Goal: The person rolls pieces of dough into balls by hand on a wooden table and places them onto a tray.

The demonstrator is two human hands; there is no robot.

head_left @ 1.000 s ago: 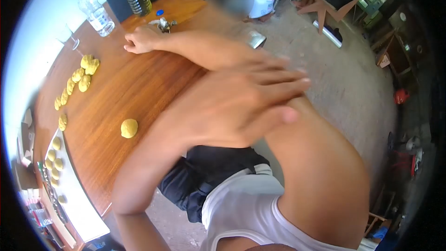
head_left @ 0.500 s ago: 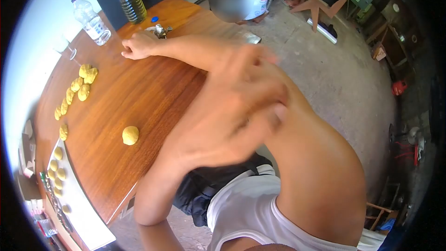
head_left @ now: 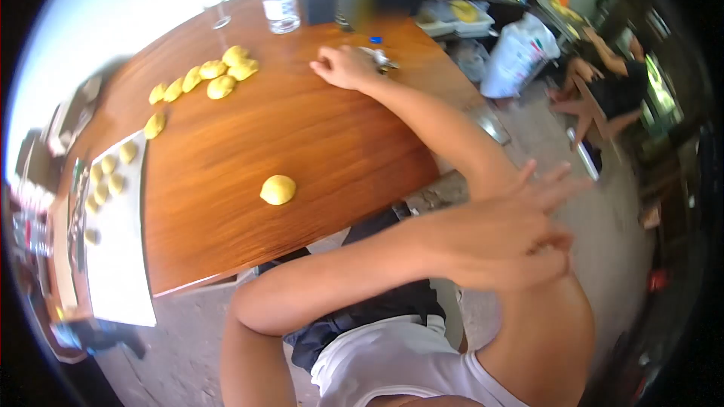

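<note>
My left hand (head_left: 513, 237) reaches across my body and lies over my bent right arm, near the elbow. Some of its fingers stretch out and apart, others curl, and nothing shows in it. My right hand (head_left: 345, 68) rests on the wooden table (head_left: 339, 136) with its fingers curled in, beside a small shiny metal bunch (head_left: 383, 59). A round yellow dough ball (head_left: 278, 190) sits alone toward the table's near edge. Farther back lies a group of rougher yellow dough lumps (head_left: 221, 87). Several smaller dough balls (head_left: 115, 183) sit on a white sheet (head_left: 117, 264) at the left.
A clear plastic bottle (head_left: 280, 4) and a drinking glass (head_left: 219, 16) stand at the back, with a blue cap (head_left: 375, 40) near my right hand. Beyond the table are a white sack (head_left: 520, 56) on the floor and a seated person (head_left: 615, 83).
The view has turned, so the table and dough appear shifted. My left hand has become less blurred, its fingers more spread over my right arm. My right hand stays by the metal bunch.
</note>
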